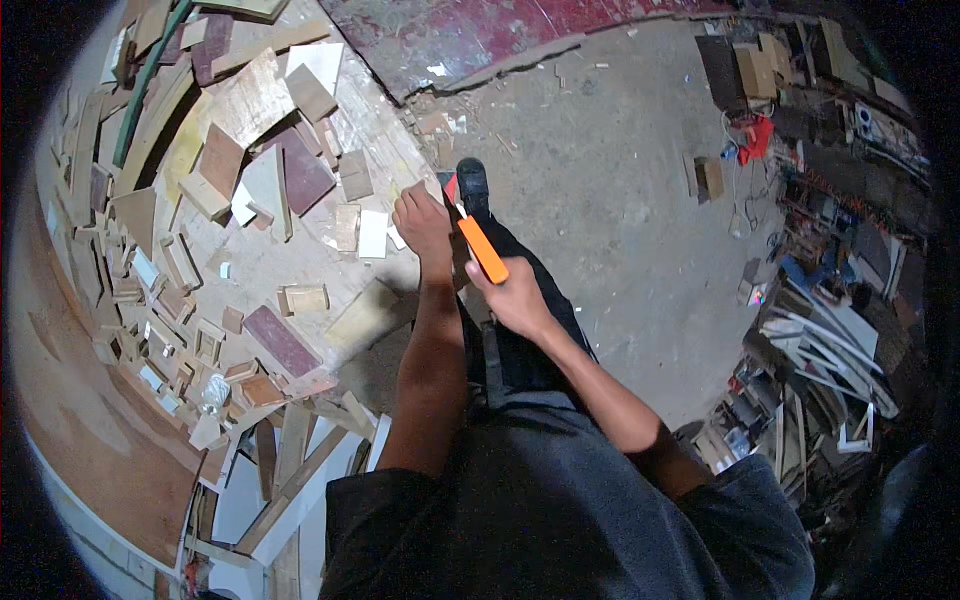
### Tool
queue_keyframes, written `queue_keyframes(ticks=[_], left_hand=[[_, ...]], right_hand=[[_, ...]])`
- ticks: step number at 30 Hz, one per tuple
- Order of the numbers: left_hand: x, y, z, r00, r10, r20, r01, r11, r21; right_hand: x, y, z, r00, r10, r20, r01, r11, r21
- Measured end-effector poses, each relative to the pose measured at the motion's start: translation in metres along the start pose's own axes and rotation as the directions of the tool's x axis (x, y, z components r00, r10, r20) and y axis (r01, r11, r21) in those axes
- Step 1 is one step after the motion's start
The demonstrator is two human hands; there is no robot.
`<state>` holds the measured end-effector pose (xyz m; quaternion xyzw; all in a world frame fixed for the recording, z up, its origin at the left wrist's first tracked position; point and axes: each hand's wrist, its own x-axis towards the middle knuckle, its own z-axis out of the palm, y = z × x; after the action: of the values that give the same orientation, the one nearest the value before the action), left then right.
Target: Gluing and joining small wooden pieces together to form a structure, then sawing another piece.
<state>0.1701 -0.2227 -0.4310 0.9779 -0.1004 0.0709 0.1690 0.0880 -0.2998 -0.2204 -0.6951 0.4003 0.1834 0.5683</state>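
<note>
My right hand [512, 296] is wrapped round the orange handle of a narrow-bladed hand tool [483, 250]. Its thin dark blade points away from me and comes close to my left hand; the kind of tool is not clear. At the edge of the wooden worktable [395, 150], my left hand [422, 222] is closed with its fingers bent. What those fingers hold or press on is hidden. Just left of that hand lie a small white block [373, 234] and a pale wood block [347, 227]. A small red patch shows beyond the blade, too small to name.
Several wood offcuts [220, 160] crowd the worktable, with a maroon board [282, 340] nearer me. Long strips [290, 450] are stacked at the lower left. Across the concrete floor [640, 200], a cardboard box [755, 75] and heaped scrap strips [830, 340] line the right side.
</note>
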Motion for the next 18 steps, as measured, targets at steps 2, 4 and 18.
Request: queue_keyframes(ticks=[2,4,18], left_hand=[[0.003,-0.003,0.004,1.000,0.009,-0.011,-0.009,1.000,0.007],[0.003,-0.009,0.006,1.000,-0.006,-0.012,0.006,1.000,0.031],[0.003,0.005,-0.005,1.000,-0.016,0.027,0.017,0.997,-0.073]], right_hand=[[0.009,-0.007,0.001,1.000,-0.021,0.013,0.021,0.998,-0.054],[0.007,-0.007,0.000,0.999,0.007,0.053,-0.004,0.998,-0.060],[0.020,0.033,0.002,0.899,-0.437,-0.039,0.434,0.898,-0.074]])
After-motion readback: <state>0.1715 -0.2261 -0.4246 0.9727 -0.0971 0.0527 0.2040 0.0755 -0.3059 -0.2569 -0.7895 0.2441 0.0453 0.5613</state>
